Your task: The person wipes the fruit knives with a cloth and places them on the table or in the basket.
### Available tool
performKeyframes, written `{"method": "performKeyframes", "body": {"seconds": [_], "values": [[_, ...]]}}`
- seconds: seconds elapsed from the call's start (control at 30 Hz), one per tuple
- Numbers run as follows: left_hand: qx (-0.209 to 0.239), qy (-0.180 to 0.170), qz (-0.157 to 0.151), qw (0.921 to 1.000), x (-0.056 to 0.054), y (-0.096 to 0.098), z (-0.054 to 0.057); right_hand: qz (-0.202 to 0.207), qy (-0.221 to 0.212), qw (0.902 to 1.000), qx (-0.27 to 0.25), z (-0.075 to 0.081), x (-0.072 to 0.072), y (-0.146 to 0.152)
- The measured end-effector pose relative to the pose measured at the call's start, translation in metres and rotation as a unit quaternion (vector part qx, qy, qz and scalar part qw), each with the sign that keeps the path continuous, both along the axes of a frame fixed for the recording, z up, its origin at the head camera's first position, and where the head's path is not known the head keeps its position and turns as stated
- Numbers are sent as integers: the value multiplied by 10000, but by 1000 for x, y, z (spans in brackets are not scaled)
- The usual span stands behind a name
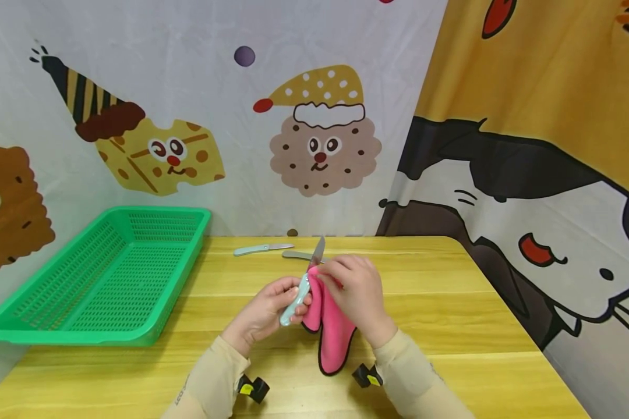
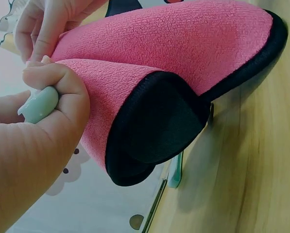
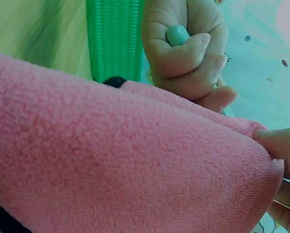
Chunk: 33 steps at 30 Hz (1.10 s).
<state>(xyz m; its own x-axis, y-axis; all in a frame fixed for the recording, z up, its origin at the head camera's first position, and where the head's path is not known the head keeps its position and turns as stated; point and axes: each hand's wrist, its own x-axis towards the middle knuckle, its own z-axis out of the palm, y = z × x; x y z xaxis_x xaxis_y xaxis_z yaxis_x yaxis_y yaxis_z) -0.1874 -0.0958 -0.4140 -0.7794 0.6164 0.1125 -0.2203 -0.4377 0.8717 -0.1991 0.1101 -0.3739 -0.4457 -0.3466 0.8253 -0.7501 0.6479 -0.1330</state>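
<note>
My left hand (image 1: 270, 307) grips the pale green handle of a small knife (image 1: 294, 302), its blade pointing up and away. A pink cloth (image 1: 336, 337) with black edging hangs in folds beside the handle. Between thumb and fingers, my right hand (image 1: 357, 288) pinches the cloth close to the base of the blade. In the left wrist view the cloth (image 2: 183, 43) shows a dark underside where it curls over. The right wrist view has the handle end (image 3: 178, 35) poking out of the left fist, and the cloth covers much of the foreground.
Two more knives lie at the table's back edge: a pale green one (image 1: 251, 249) with its blade to the right, and a greyer one (image 1: 296, 255) partly behind the held blade. A green perforated basket (image 1: 159, 314) stands at the left on the wooden table (image 1: 451, 326). A printed curtain hangs behind.
</note>
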Motion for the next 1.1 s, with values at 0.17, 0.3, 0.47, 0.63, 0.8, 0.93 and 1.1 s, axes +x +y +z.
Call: {"method": "performKeyframes", "body": {"seconds": [0.17, 0.3, 0.47, 0.63, 0.8, 0.93, 1.1], "values": [[80, 32, -121, 9999, -1, -1, -1, -69, 233, 9996, 153, 5, -4, 0], [175, 62, -223, 9996, -2, -1, -2, -205, 209, 9994, 175, 6, -6, 0], [214, 108, -259, 9994, -2, -2, -4, -344, 139, 9993, 87, 6, -10, 1], [117, 118, -253, 9995, -3, -3, -5, -496, 104, 9987, -34, 7, -15, 4], [43, 180, -353, 9992, -4, -3, -8, -669, 90, 9976, -137, 10, -20, 10], [-19, 198, -443, 9988, -4, -4, -8, -845, 53, 9961, -234, 11, -23, 16], [-88, 281, -473, 9984, -3, -3, -8, -1058, -87, 9935, -401, 11, -27, 25]]}}
